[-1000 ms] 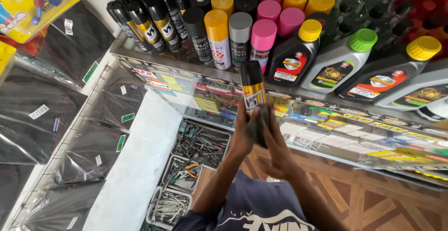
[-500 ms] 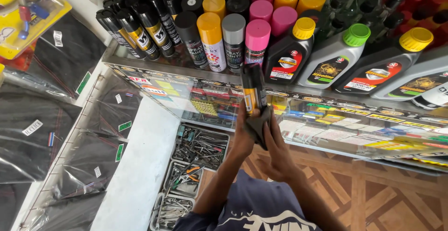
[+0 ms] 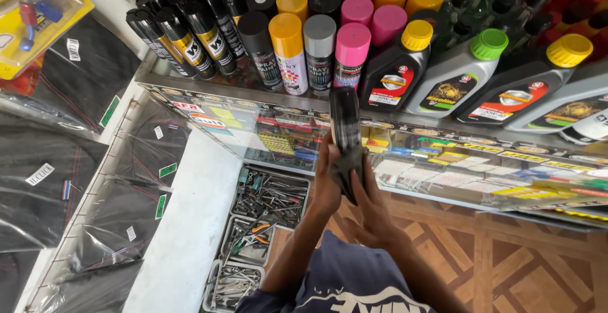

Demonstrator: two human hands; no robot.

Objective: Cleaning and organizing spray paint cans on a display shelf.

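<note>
While both hands are up in front of the glass shelf [image 3: 253,91], the dark spray can [image 3: 345,120] is the thing to watch, so I'll place everything off that. Nearest the camera, below the can, is the person's navy shirt [image 3: 345,284]. Just above that, the left hand [image 3: 326,186] cups the can's lower end from the left, fingers curled round a dark cloth [image 3: 347,174] bunched at the can's base. The right hand [image 3: 373,215] sits just below and right of the can, fingers pressed fairly straight against the cloth and the can's underside. I can't tell how tight either grip is, since the cloth hides the contact.

Down and left of the can are trays of loose tools and hardware [image 3: 269,196] on the floor. Left of those, a white ledge, then black packets in clear bags [image 3: 57,180]. Right of the can, wooden patterned floor [image 3: 506,256].

Beyond the can, touching close to its top, is the shelf edge with stickers, then rows of spray cans with coloured caps [image 3: 320,50], and oil bottles [image 3: 456,75] further right.

My worry: the can is upright and held mostly through cloth, so it could slip and drop into the tool trays. Also its top is right by the shelf edge, so a bump there might knock the front cans over.
</note>
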